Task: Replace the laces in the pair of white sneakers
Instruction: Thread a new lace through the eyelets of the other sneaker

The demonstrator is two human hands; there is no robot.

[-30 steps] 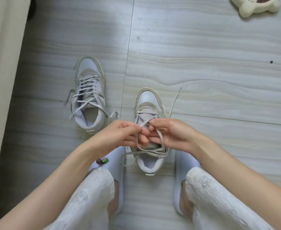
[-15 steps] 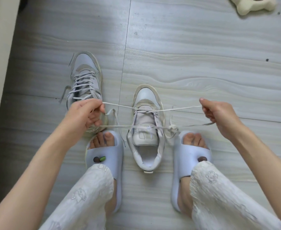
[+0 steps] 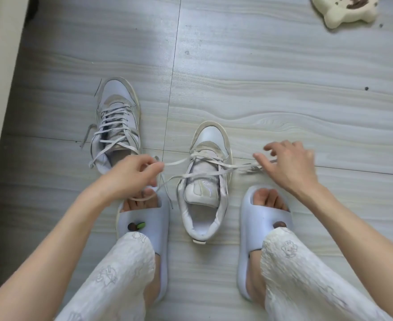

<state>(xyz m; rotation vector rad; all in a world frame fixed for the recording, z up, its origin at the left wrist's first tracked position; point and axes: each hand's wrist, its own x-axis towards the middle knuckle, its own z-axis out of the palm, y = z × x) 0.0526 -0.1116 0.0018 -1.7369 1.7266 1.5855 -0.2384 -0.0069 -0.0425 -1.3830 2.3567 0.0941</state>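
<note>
Beside sneaker point(image 3: 208, 181), left hand point(image 3: 130, 172) pinching lace point(image 3: 200, 173), right hand point(image 3: 288, 163) splayed

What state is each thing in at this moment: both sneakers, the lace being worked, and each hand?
Near sneaker: upright on the floor, laced only at the lowest eyelets, tongue exposed.
Far sneaker: upright, laced most of the way, ends loose, untied.
Lace: stretched out to both sides of the near sneaker.
Left hand: pinches the lace's left end.
Right hand: fingers spread, blurred; grip on the lace unclear.
</note>
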